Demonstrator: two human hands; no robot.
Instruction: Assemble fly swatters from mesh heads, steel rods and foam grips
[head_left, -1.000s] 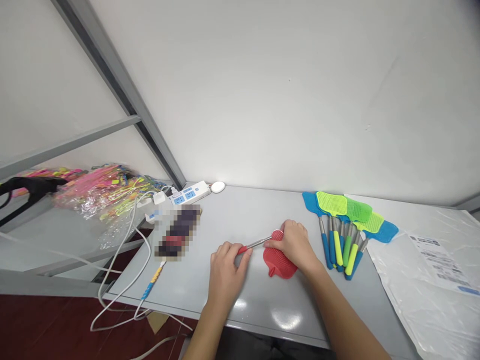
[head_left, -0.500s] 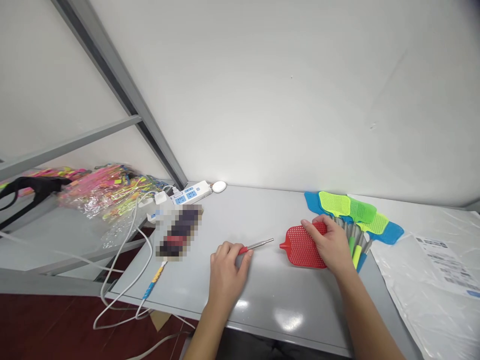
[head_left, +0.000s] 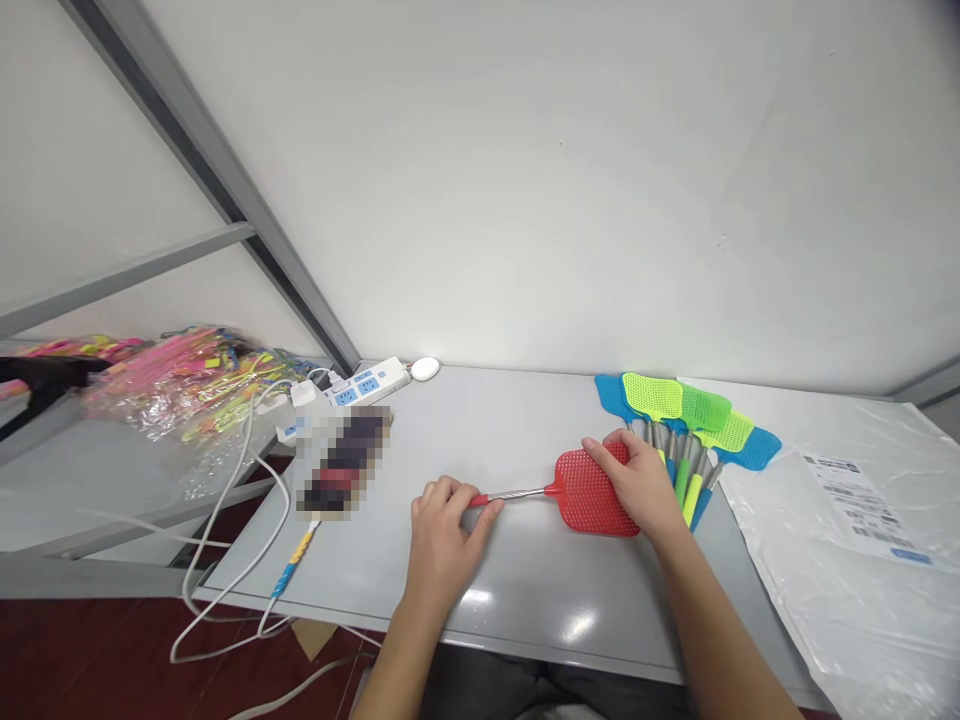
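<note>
My left hand (head_left: 444, 530) is closed around a red-gripped metal fly swatter handle (head_left: 517, 494). Most of the red grip is hidden in the palm. In my right hand (head_left: 637, 480) is a red perforated fly swatter head (head_left: 589, 490), pinched near its far edge by thumb and fingers. The silver tip of the handle meets the red neck of the head, and the two lie in one line just over the table. How deep the tip sits in the neck cannot be made out. Behind my right hand are several assembled fly swatters (head_left: 705, 408), blue, yellow-green and green, overlapping in a fan.
A white plastic mailing bag (head_left: 810, 560) with a label covers the table's right end. Left are a pixelated phone-like object (head_left: 345, 465) on a cable, a power strip (head_left: 375, 382) and a white round object (head_left: 425, 369). Bagged colourful items (head_left: 187, 385) lie on a shelf beyond.
The gap between handle tip and red head has closed; they now meet. My right hand brought the head left toward the handle. The camera view has shifted slightly.
</note>
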